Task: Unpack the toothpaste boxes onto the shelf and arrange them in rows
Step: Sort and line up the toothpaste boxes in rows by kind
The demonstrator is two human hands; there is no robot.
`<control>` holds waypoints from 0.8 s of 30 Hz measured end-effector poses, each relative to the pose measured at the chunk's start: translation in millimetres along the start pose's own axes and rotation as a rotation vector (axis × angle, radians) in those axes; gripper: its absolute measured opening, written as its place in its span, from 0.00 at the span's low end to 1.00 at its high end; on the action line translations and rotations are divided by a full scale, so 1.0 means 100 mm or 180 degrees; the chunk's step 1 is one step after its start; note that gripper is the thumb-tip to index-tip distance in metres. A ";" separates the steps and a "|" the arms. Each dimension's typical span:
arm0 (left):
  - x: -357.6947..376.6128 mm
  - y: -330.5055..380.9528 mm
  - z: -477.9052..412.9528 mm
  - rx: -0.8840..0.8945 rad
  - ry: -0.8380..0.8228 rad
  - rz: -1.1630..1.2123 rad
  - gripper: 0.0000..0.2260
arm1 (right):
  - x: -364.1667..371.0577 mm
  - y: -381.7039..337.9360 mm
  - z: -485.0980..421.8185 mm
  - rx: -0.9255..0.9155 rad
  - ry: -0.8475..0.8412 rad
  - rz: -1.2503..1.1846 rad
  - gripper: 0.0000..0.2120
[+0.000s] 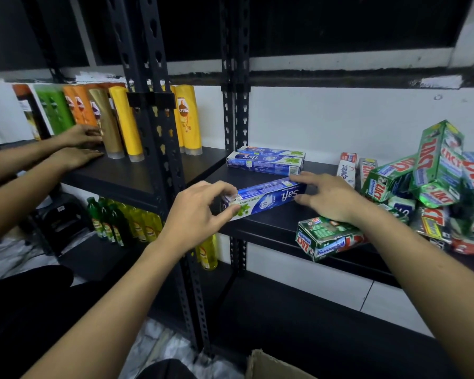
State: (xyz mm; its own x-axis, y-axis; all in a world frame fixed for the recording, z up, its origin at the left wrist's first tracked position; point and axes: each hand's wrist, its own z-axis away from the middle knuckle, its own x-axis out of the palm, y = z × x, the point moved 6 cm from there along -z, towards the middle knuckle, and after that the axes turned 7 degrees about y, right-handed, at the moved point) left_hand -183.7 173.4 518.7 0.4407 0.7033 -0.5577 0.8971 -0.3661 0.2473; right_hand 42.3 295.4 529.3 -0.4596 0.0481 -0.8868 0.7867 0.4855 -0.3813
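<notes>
A blue Safi toothpaste box (268,198) lies near the front edge of the black shelf (260,228), held at both ends. My left hand (195,214) pinches its left end; my right hand (326,195) grips its right end. Two more Safi boxes (266,160) lie side by side farther back on the shelf. A heap of green Zact toothpaste boxes (435,184) is piled at the right, with one green pack (326,239) overhanging the front edge under my right wrist. White Pepsodent boxes (346,168) stand beside the heap.
Black slotted uprights (159,149) divide the shelving. On the left shelf stand Sunsilk bottles (186,119), where another person's hands (80,146) rest. Yellow and green bottles (126,220) fill the shelf below. A cardboard box flap (268,365) shows at the bottom.
</notes>
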 end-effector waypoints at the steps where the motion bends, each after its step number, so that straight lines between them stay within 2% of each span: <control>1: 0.01 -0.01 0.02 -0.0067 0.0013 0.0111 0.11 | 0.00 0.00 0.00 -0.0005 -0.0002 0.0004 0.25; 5: 0.03 -0.03 0.03 -0.0185 0.0027 0.0315 0.07 | 0.01 0.01 0.00 0.0018 -0.0014 -0.0011 0.25; 14: 0.00 0.03 -0.05 0.0067 -0.0229 -0.0163 0.06 | 0.01 0.01 -0.04 0.0051 -0.0038 0.0015 0.25; 19: 0.07 -0.08 0.07 -0.0861 -0.0188 0.0786 0.09 | -0.01 0.01 -0.02 0.0047 -0.0014 -0.0067 0.24; 24: 0.01 -0.16 0.08 -0.1438 -0.0027 0.1065 0.06 | -0.08 -0.02 0.03 -0.0016 0.0299 -0.0248 0.23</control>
State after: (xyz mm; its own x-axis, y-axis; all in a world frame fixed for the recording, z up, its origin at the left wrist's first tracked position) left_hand -198.0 174.7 508.0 0.7051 0.5881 -0.3963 0.6329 -0.2697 0.7257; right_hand 45.9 291.7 536.5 -0.5560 0.0914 -0.8261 0.7451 0.4953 -0.4466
